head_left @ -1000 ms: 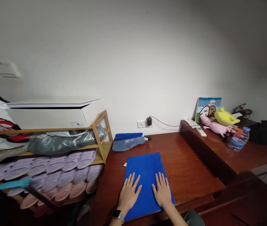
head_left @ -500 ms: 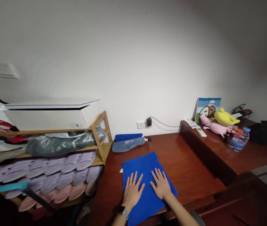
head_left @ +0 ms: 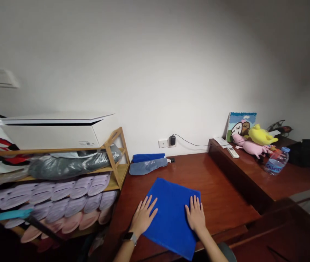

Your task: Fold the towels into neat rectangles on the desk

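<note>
Flat royal-blue fabric cloth (head_left: 172, 217): on the reddish-brown wooden desk (head_left: 217, 196), set askew between the hands; its near corner reaches the front edge and appears to pass it
Bare left hand (head_left: 144, 217): palm down, fingers spread across the cloth's left margin; nothing grasped
Bare right hand (head_left: 195, 214): palm down on the right margin, fingers extended; nothing grasped
Slip hazard: a pull toward the front edge could draw the cloth off the desk — probable cause, the corner at that edge
Crease hazard: hands closing toward each other, or pressing unequally, could bunch the fabric
Skew hazard: one hand pushing farther than the other could rotate the cloth
Snag hazard: the silver-banded rectangular watch (head_left: 129, 237), strapped behind the left hand, could catch a margin if lowered onto it
White rectangular cardboard box (head_left: 51, 137): on the top tier of the light-coloured wooden rack (head_left: 113, 167); a dark gap shows beneath the lid; contents hidden
Clear crinkled plastic bag (head_left: 70, 166): one tier below, around dark grey contents — type cannot be told
Lower tiers: rows of lilac moulded slippers (head_left: 64, 190) and pink moulded slippers (head_left: 71, 223)
Clear plastic bottle with blue cap (head_left: 277, 162): on the adjoining wooden surface (head_left: 255, 178) at right, capped; fill level cannot be told
</note>
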### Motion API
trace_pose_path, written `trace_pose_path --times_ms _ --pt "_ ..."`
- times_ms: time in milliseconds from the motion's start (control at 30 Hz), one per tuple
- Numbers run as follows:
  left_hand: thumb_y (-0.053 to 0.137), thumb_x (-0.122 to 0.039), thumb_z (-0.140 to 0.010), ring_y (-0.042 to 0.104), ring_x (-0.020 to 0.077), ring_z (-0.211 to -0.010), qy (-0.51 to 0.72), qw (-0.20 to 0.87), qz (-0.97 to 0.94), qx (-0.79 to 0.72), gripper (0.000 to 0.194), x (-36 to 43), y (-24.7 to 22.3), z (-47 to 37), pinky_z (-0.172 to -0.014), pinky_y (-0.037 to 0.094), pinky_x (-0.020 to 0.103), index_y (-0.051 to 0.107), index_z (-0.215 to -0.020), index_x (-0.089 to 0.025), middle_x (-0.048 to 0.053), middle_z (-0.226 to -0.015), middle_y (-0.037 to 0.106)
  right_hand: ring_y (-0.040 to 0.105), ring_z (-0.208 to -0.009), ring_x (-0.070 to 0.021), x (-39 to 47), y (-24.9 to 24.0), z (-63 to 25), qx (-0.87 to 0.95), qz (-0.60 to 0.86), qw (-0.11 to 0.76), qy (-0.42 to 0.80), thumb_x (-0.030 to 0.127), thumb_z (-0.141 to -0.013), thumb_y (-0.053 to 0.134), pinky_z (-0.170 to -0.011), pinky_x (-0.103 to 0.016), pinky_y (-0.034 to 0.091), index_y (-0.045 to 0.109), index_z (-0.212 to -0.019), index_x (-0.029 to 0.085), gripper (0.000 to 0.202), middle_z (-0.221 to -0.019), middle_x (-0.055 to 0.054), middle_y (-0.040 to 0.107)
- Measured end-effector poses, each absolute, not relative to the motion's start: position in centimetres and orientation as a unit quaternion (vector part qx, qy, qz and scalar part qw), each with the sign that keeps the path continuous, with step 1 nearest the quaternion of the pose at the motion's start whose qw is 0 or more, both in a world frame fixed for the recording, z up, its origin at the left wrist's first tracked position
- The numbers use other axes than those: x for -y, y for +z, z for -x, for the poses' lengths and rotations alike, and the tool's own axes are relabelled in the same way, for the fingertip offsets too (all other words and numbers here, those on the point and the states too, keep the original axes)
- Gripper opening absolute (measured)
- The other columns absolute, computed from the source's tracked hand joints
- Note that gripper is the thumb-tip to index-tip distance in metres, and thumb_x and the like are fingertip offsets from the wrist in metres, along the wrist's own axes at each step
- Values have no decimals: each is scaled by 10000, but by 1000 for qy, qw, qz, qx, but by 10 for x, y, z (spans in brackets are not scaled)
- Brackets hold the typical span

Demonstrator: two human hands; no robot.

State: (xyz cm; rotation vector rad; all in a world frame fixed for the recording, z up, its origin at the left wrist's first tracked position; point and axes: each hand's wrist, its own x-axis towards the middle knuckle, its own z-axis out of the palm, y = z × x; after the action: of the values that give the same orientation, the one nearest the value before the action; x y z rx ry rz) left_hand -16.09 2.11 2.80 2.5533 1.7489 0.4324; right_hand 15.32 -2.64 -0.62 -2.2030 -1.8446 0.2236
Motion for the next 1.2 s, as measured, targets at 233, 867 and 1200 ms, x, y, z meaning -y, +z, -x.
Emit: trace_pose_path --times_ms 233,867,1200 --pt "394 -539 -1075 421 391 -1615 185 -46 -720 -668 639 49 -60 150 -1285 391 668 484 -1656 -289 132 -1722 496 159 -1703 -233 -23 25 -191 745 649 76 136 525 -1102 303 -1383 -448 118 276 -1747 167 737 -1822 -71 194" --pt "337 -477 -1086 452 315 -1603 179 83 -844 -498 579 -65 12 -8 -1339 362 524 545 -1616 -373 58 -1714 510 211 -1689 -220 -64 18 -178 703 697 91 105 415 -1105 264 -1375 -458 159 293 -1740 160 684 -1799 -74 248" --pt "323 -573 -1081 470 347 -1589 180 -31 -739 -648 669 -83 -25 167 -1268 415 585 539 -1622 -244 147 -1712 510 216 -1688 -223 -65 15 -178 696 705 84 108 441 -1106 243 -1381 -464 157 290 -1743 162 698 -1803 -56 239"
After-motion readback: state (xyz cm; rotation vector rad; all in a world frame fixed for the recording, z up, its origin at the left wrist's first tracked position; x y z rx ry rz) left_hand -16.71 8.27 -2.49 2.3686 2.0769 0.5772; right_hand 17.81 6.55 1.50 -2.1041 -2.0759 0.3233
